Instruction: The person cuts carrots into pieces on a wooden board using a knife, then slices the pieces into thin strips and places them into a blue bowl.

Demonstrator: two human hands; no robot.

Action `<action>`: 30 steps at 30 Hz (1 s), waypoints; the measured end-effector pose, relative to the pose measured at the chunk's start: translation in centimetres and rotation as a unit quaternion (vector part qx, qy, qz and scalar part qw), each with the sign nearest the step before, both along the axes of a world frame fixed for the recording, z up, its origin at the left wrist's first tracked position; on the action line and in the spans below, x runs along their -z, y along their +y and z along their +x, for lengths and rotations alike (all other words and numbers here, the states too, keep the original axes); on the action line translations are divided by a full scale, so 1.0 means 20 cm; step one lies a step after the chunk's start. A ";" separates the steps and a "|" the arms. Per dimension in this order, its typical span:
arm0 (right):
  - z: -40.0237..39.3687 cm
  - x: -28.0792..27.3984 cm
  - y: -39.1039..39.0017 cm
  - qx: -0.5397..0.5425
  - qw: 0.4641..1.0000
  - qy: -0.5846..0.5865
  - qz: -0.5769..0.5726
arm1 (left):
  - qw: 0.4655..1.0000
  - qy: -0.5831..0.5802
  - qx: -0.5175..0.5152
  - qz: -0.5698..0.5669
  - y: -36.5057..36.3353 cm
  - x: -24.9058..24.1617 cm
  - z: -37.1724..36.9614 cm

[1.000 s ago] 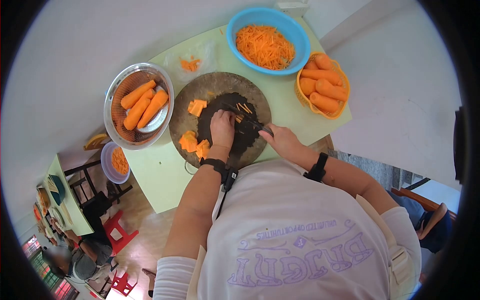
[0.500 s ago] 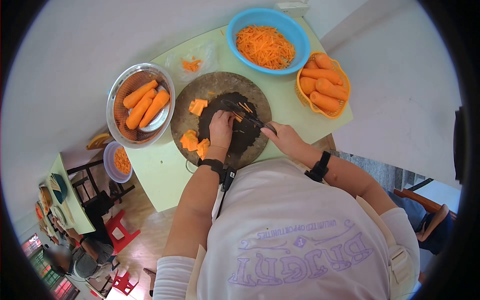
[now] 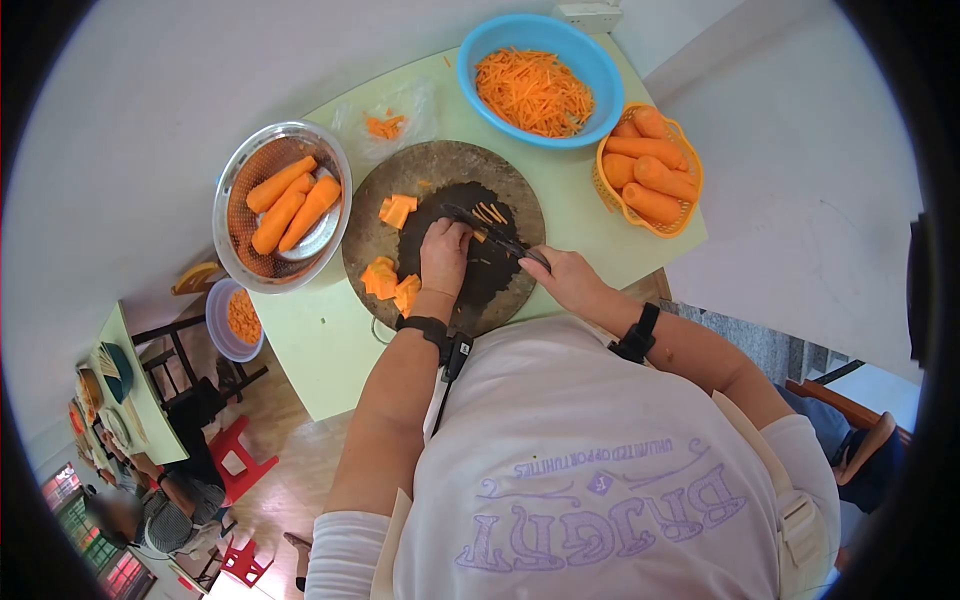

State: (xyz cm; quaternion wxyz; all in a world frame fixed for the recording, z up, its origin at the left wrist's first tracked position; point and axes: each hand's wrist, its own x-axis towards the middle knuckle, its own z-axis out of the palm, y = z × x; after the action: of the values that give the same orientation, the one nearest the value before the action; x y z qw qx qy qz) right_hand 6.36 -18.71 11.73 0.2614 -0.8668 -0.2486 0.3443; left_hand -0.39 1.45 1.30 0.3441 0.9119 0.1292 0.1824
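Carrot work fills the round cutting board (image 3: 375, 215), which sits at the middle of the green table (image 3: 320, 345) so both hands meet over it. The left hand (image 3: 443, 256) presses fingertips down on a small carrot piece (image 3: 479, 236), which keeps it from sliding under the blade. The right hand (image 3: 563, 277) is closed around the handle of a dark knife (image 3: 490, 231), whose blade runs up and left across the board, just beside the left fingertips. A few cut strips (image 3: 489, 213) lie just beyond the blade. Carrot chunks (image 3: 390, 282) wait on the board's left side, near the left wrist. Around the board stand a metal colander (image 3: 282, 205) of whole carrots, a blue bowl (image 3: 541, 79) of shredded carrot and an orange basket (image 3: 649, 170) of whole carrots, all near enough to reach.
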 end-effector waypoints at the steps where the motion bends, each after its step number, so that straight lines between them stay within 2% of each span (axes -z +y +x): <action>1: 0.00 0.00 0.00 0.001 1.000 0.004 0.001 | 1.000 0.000 -0.001 -0.001 0.00 0.00 0.00; 10: -0.01 0.02 0.04 0.010 0.999 -0.006 -0.033 | 1.000 -0.013 0.006 0.014 0.00 0.01 0.00; 16: 0.01 0.05 0.02 0.043 0.999 0.015 -0.005 | 1.000 0.000 0.007 0.016 0.00 0.01 0.00; 26: -0.01 0.03 0.02 0.011 1.000 -0.023 0.019 | 1.000 -0.023 0.002 0.008 0.00 0.02 -0.01; 30: -0.03 0.05 0.03 0.002 0.999 -0.054 -0.011 | 1.000 -0.013 0.004 0.016 0.00 0.02 -0.01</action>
State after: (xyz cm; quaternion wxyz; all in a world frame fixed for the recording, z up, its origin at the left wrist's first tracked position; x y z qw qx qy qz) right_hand 5.85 -18.19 10.63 0.2391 -0.8872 -0.2570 0.2996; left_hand -0.60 1.46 0.92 0.3321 0.9154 0.1179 0.1942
